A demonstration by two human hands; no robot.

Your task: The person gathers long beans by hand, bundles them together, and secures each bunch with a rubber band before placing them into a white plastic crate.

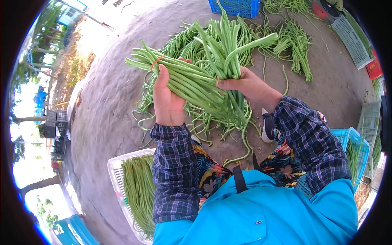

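Observation:
My left hand is wrapped round a bundle of long green beans, its thumb on top near a red band. The bundle slants down to the right. In my right hand is a second bunch of long beans, gripped between thumb and fingers, with its ends sticking up and out. The two bunches touch or overlap between my hands. Below and behind them, a large loose pile of long beans lies on the ground.
A white crate with long beans stands at lower left. A light blue crate is at the right, a blue crate at the top. More beans lie at upper right, near a grey crate and a red container.

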